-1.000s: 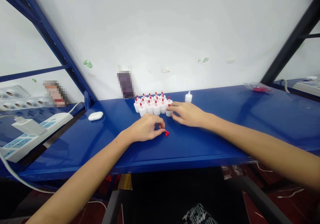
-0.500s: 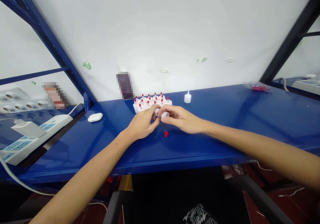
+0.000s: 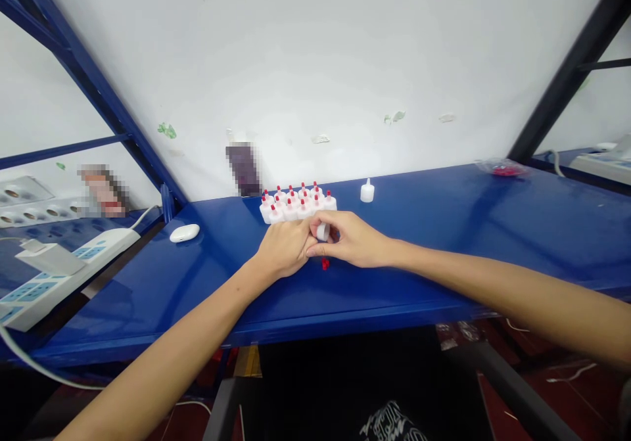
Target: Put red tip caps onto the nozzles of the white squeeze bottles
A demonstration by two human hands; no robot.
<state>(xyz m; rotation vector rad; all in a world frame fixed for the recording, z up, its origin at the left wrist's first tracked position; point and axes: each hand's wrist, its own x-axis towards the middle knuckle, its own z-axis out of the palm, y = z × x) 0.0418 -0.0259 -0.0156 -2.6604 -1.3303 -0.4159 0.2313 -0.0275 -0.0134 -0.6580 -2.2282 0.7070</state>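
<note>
My right hand point(image 3: 352, 238) curls its thumb and fingers around a white nozzle cap point(image 3: 323, 232), whose round base shows between them. Pressed against its other end is my left hand point(image 3: 287, 247), closed, its fingertips hidden behind the knuckles. What those fingers grip does not show. Just below the hands a few small red tip caps point(image 3: 325, 264) lie on the blue table, partly covered by my right thumb. Close behind stand several white nozzle caps with red tips point(image 3: 290, 211), upright in tight rows. One white nozzle cap without a red tip point(image 3: 367, 192) stands apart, farther right.
A white earbud case point(image 3: 185, 233) lies at the left on the blue table point(image 3: 424, 290). A phone-like blurred object point(image 3: 245, 169) leans on the wall. A clear bag with red pieces point(image 3: 505, 168) sits at the back right. Beyond the left edge is a power strip point(image 3: 73, 277).
My left hand has rolled over and closed against the nozzle cap, hiding its fingertips. My right hand has shifted slightly, and the nozzle cap's base now faces more toward me.
</note>
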